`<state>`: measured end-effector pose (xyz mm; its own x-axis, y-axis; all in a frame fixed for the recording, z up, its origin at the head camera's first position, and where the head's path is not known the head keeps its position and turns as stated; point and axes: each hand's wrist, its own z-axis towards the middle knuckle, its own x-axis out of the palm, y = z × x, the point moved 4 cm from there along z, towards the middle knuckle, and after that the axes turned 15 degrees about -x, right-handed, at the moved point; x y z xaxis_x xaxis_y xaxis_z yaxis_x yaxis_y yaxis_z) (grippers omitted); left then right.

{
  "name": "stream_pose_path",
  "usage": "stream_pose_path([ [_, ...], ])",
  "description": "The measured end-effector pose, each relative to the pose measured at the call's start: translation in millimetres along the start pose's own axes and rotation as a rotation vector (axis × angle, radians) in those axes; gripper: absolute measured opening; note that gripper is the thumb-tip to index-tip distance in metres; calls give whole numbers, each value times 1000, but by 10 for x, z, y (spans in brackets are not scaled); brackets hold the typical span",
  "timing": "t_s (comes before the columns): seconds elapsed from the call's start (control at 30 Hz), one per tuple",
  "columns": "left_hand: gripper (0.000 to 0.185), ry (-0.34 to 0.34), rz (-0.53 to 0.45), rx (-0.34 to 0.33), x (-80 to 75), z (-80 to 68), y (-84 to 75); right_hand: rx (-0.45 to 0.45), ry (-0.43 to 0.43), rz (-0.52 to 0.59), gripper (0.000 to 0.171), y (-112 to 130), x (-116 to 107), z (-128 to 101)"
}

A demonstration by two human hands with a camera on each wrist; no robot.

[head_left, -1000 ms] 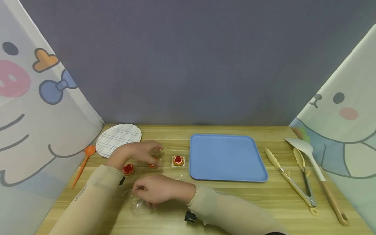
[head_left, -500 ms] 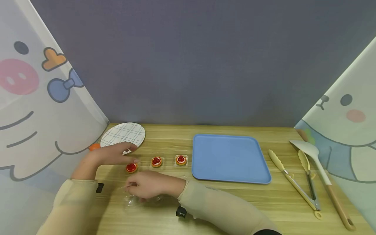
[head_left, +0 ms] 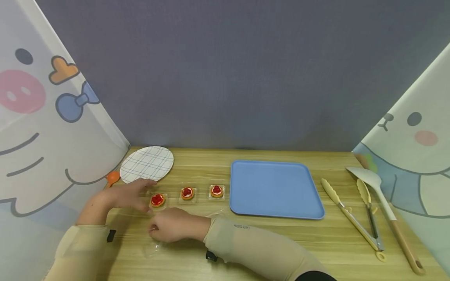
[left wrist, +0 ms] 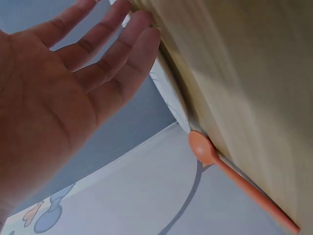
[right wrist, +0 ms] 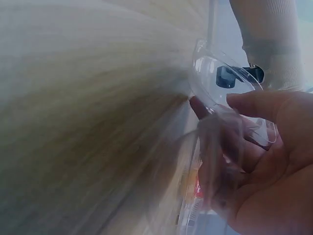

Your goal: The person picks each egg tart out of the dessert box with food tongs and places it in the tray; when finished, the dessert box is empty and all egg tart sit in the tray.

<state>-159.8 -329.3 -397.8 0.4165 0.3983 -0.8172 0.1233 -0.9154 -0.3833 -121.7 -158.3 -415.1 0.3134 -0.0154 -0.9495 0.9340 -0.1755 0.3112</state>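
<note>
As right hand (head_left: 172, 229) grips, clear lid (right wrist: 230, 105) blurs

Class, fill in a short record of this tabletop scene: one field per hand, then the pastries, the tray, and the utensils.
Left hand: left hand, fingers straight, beside the nearest tart
Right hand: right hand, fingers curled round a clear plastic lid
Pastries: three jam tarts in a row; middle tart, far tart
Tray: blue tray, right of the tarts
Utensils: tongs, spatula, orange spoon
Plate: checked plate
</note>
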Motion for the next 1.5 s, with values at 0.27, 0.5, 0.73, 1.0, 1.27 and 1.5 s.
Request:
stream_pose_path([
  [0.27,98,-21,30,7,17,-3,-3,4,-25,-66,21,-6,-40,-36],
  [0.5,94,-44,58,9,24,19,-6,10,-37,-77,27,23,-82,-89],
  [0.73,88,-42,30,35,40,46,-12,-20,-62,-123,40,62,-102,-140],
  [1.0,90,-36,18,30,63,37,-9,-62,-67,-124,57,62,-200,-341],
  [1.27,94,-60,31,22,75,44,63,-45,-142,-24,49,-51,-578,-778],
  [1.5,93,-56,22,40,71,22,84,62,-284,40,46,-236,-988,-1277],
])
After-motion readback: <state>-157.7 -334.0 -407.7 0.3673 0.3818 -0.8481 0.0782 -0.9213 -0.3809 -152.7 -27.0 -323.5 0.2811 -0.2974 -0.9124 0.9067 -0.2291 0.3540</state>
